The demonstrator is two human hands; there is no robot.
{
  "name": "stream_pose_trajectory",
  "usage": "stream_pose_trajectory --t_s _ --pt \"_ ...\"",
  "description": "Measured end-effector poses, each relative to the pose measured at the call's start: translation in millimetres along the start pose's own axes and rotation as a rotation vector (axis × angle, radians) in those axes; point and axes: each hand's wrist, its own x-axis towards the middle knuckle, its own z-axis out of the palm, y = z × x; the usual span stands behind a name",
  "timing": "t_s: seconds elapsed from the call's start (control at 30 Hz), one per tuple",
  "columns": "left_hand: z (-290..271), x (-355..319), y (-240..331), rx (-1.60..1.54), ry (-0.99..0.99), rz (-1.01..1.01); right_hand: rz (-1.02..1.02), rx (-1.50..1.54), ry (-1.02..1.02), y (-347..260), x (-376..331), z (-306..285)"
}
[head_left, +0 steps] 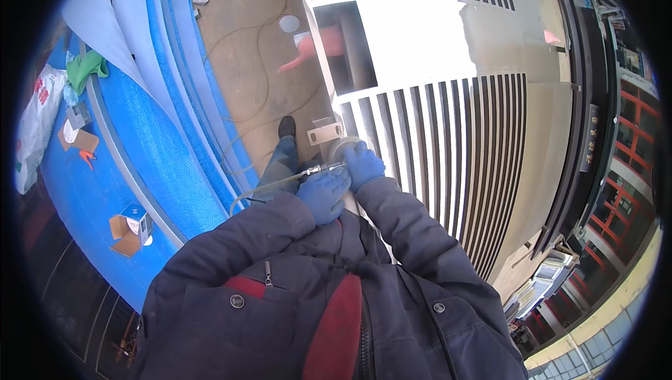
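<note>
- I see the right hand (366, 165), the nearer one, grasping the round sander (341, 145), which shows just ahead-left of it
- The hose fitting (318, 169) runs lengthwise leftward, ahead of the left hand (324, 195), whose grip I can't make out

Bright daylight; harsh glare; dark fisheye rim
The smooth panel (420, 40) burns out to white; the slats (406, 156) alternate glare with deep shadow; the lower left falls dim; straight edges bow toward the rim
</note>
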Motion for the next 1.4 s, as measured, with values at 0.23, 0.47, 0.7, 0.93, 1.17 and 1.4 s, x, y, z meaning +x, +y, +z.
stream_pose_trajectory --t_s 0.23,0.47,0.7,0.93,1.17,1.4 --pt "3 5 2 0.02 0.115 0.048 -0.072 -0.052 0.257 12 -9 21" --pt "-4 8 22 0.047 0.05 0.087 -0.118 0.214 0.43 12 -32 55" --pt "-5 21 22 0.28 0.173 0.052 -0.06 0.285 0.526 14 8 54" --pt "25 10 25 -0.081 -0.195 0.172 0.191 0.317 0.074 7 -63 78" --pt "4 10 25 0.032 -0.099 0.024 0.088 0.364 0.409 -3 -27 57" --pt "1 6 31 -0.028 -0.189 0.093 0.261 0.334 0.092 -9 -47 76"
